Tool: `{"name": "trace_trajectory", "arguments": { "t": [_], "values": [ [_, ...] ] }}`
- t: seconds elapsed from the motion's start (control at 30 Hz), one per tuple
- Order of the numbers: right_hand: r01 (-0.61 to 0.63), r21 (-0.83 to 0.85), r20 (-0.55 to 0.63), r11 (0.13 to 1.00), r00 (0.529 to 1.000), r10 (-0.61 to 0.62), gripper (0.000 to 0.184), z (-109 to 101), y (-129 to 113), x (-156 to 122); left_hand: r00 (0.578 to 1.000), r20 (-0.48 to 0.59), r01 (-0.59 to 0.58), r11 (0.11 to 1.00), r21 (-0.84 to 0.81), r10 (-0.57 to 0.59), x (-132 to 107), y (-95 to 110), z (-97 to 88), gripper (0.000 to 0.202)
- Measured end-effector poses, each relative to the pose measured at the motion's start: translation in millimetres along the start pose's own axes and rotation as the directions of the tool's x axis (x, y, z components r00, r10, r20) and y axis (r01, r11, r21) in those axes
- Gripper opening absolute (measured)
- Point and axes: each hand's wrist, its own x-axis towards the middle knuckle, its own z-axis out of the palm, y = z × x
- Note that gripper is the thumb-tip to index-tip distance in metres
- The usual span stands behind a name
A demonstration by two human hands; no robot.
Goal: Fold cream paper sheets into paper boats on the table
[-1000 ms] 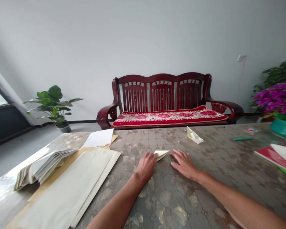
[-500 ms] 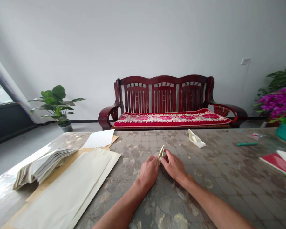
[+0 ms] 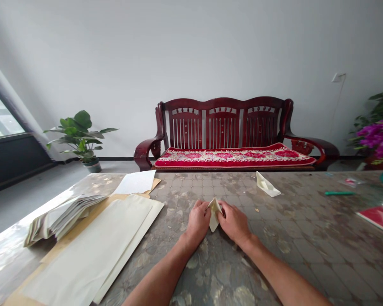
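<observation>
Both hands meet at the middle of the patterned table (image 3: 274, 238) around a small folded piece of cream paper (image 3: 214, 216). My left hand (image 3: 198, 221) pinches the paper's left side with closed fingers. My right hand (image 3: 233, 221) pinches its right side in the same way. The paper stands up between the fingertips, with one point hanging down toward the table. A finished folded paper boat (image 3: 267, 185) lies farther back on the table, to the right of my hands.
Large cream sheets (image 3: 92, 250) and a stack of folded papers (image 3: 59, 219) lie at the left. A green pen (image 3: 340, 193) and a red book (image 3: 378, 217) are at the right. A red wooden bench (image 3: 232, 136) and potted plants stand behind the table.
The paper lay flat under my hands a second ago. Both hands closed in, lifted it upright, and now pull its sides apart. The camera view shifted slightly left.
</observation>
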Motion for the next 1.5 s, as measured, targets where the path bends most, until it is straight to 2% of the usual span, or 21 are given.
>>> {"name": "trace_trajectory", "arguments": {
  "t": [0.23,0.33,0.47,0.7,1.0,1.27,1.37,1.5],
  "values": [
    [0.111,0.04,-0.03,0.993,0.994,-0.11,0.036,4,15,4,0.998,0.045,-0.045,0.998,-0.032,0.046,-2,-9,-4.8,0.039],
    [0.157,0.057,-0.036,0.986,0.987,-0.155,0.031,6,21,3,0.993,0.087,-0.089,0.995,0.045,0.085,-6,-12,-8.6,0.037],
    [0.151,0.102,-0.023,0.983,0.988,-0.149,0.029,3,28,-1,0.975,0.145,-0.192,0.967,0.169,0.168,-11,-12,-12.1,0.038],
    [0.247,0.205,-0.003,0.947,0.968,-0.252,0.027,-1,35,-5,0.95,0.172,-0.304,0.897,0.321,0.26,-14,-8,-15.5,0.03],
    [0.329,0.348,0.064,0.878,0.926,-0.373,0.031,5,49,2,0.909,0.232,-0.405,0.866,0.294,0.346,-17,-16,-20.3,0.028],
    [0.436,0.322,0.101,0.84,0.867,-0.489,0.031,0,57,6,0.865,0.264,-0.49,0.831,0.264,0.427,-17,-19,-18.9,0.03],
    [0.456,0.288,0.103,0.842,0.859,-0.501,0.031,1,57,7,0.86,0.257,-0.501,0.826,0.259,0.441,-18,-23,-18.8,0.034],
    [0.504,0.21,0.119,0.838,0.837,-0.534,0.03,-1,58,7,0.842,0.308,-0.525,0.804,0.279,0.443,-19,-24,-22.9,0.043]
  ]
}}
